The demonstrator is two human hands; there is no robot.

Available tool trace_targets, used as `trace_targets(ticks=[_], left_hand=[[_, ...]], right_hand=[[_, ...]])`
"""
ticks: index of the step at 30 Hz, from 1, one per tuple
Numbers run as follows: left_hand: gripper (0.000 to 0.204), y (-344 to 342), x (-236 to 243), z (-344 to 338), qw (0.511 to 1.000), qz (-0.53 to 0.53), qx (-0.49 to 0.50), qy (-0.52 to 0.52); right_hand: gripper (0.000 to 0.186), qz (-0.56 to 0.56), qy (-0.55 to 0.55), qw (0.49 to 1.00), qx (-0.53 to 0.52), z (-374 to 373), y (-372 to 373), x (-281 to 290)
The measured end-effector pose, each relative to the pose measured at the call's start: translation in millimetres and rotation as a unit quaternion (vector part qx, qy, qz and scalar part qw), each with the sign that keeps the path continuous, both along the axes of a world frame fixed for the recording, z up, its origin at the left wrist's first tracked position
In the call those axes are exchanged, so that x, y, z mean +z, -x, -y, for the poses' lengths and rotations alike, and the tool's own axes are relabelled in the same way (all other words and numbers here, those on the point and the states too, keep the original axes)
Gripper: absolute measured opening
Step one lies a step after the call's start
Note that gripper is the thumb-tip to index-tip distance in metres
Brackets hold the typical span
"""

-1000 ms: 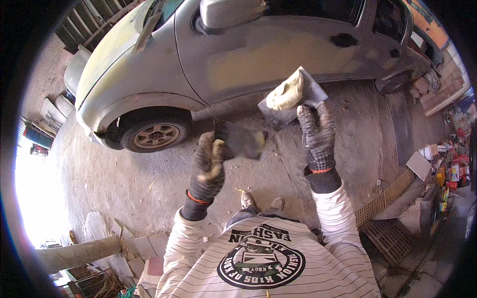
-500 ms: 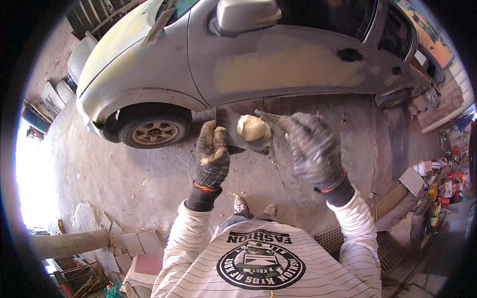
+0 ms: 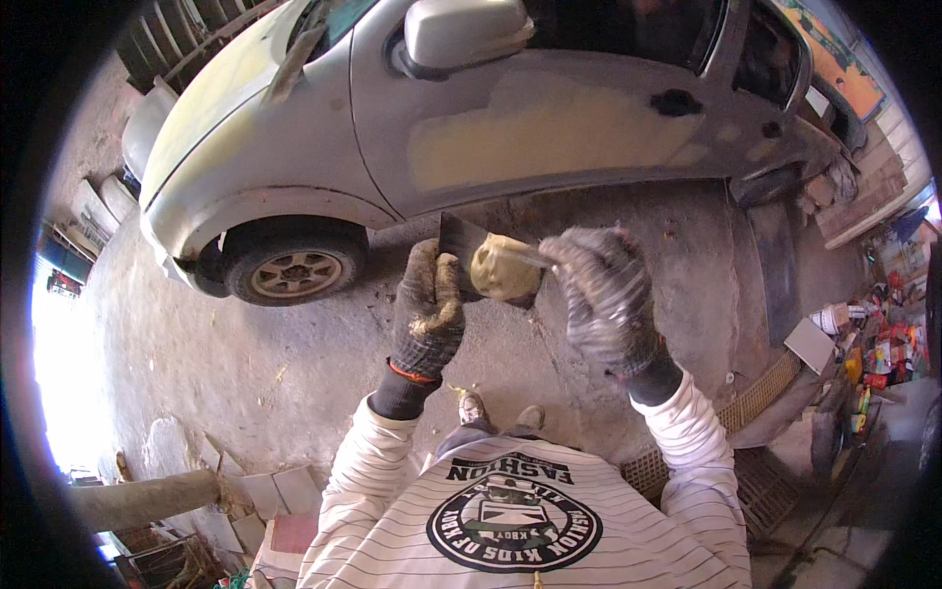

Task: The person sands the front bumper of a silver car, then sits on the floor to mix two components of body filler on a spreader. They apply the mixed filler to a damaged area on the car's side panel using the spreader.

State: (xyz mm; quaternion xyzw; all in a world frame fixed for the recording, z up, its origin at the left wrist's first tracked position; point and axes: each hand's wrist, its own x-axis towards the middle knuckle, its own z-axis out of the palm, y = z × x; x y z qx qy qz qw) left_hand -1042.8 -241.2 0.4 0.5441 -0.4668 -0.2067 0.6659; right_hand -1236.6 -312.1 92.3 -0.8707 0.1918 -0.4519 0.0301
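Observation:
My left hand [image 3: 430, 299], in a dark knitted glove smeared with yellowish paste, is closed on the edge of a dark flat plate [image 3: 457, 236]. A mound of cream-yellow body filler [image 3: 503, 267] sits on that plate. My right hand [image 3: 603, 294], also gloved and slightly blurred, grips a putty knife [image 3: 532, 256]. The knife's blade reaches into the mound from the right; the fist hides its handle. Beyond both hands stands a grey car [image 3: 392, 147] with a wide yellowish filler patch [image 3: 549, 133] on its front door.
The car's front wheel [image 3: 297, 272] lies ahead to the left, the side mirror [image 3: 466, 34] at the top. On the right are a floor grating [image 3: 763, 393], a pale board [image 3: 809, 346] and colourful clutter [image 3: 888, 348]. A thick pole [image 3: 147, 499] lies lower left.
My right hand has come slightly left and down, bringing the putty knife from above the plate's edge into the filler. The mound looks flatter and more spread. The view has shifted slightly.

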Motion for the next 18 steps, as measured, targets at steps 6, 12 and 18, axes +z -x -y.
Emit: trace_targets(ticks=[6,12,18], left_hand=[[0.026,-16.4,7.0,-2.0,1.000,-0.006,-0.016,-0.019],[0.028,-19.0,7.9,-7.8,1.000,0.013,0.019,0.003],[0.029,-15.7,-1.5,-0.2,0.972,0.125,0.179,0.087]], right_hand=[[0.029,-0.046,-0.185,0.977,0.097,28.7,16.6,-5.2],[0.026,-0.104,-0.101,0.989,0.016,31.5,39.1,-4.2],[0.017,0.188,-0.406,0.894,-0.026,7.8,23.9,-48.5]])
